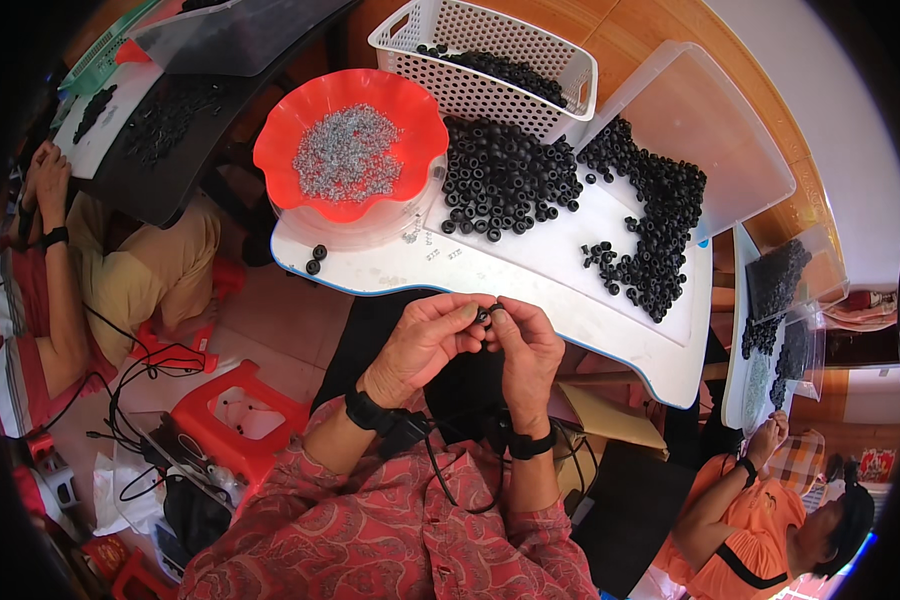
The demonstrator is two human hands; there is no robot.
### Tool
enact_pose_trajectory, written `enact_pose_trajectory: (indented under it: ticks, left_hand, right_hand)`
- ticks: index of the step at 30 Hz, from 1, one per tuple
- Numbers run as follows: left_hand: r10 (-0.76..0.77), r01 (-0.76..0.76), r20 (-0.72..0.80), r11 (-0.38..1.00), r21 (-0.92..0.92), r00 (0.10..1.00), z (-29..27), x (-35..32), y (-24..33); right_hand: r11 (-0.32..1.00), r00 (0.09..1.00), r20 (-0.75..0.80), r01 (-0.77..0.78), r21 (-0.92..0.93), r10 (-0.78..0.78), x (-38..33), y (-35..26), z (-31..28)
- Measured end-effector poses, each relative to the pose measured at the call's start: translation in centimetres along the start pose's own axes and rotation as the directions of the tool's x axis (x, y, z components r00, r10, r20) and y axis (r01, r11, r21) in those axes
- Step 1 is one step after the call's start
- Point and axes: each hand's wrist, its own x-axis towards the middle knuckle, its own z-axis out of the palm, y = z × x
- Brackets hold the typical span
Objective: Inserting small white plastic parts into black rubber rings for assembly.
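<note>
A small black part (483, 316) is resting between the fingertips of both hands, just off the near edge of the white table (370, 268). The left hand (425, 345) is pinching it between thumb and forefinger; the right hand (527, 352) is pressing its thumb and fingers together close beside, and whether it is gripping a second piece I cannot tell. Farther left, two black rings (316, 259) are lying near the table's edge, and a red scalloped bowl (425, 135) is holding small clear pieces. Beyond the hands, a heap of black ring-shaped parts (505, 185) is spreading, with a white perforated basket (450, 85) standing behind it. Farther right, another black heap (660, 215) is lying before a translucent bin (720, 130). At far right, a person in orange (745, 515) is sitting at another table.
</note>
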Motion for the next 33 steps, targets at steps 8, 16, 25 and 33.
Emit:
enact_pose_trajectory:
  ticks: [8, 16, 25, 33]
  left_hand:
    - [-0.023, 0.022, -0.003, 0.996, -0.086, 1.0, -0.2, 0.1, 0.0]
    - [0.013, -0.015, -0.022, 0.993, -0.115, 1.0, 0.2, 0.0, 0.1]
    - [0.036, -0.041, -0.039, 0.991, -0.127, 0.999, 0.4, 0.0, 0.1]
    - [0.057, -0.062, -0.053, 0.994, -0.089, 0.997, 0.4, -0.1, 0.1]
  right_hand:
    - [0.982, 1.0, 0.011, -0.01, 0.187, 0.008, -0.1, 0.1, -0.2]
    - [0.996, 1.0, -0.003, 0.012, 0.083, -0.012, -0.4, -0.6, 0.1]
    - [0.987, 0.987, -0.004, 0.163, -0.008, -0.163, -0.6, -0.5, 0.8]
    - [0.977, 0.978, -0.025, 0.208, -0.04, -0.209, -0.7, -0.5, 1.1]
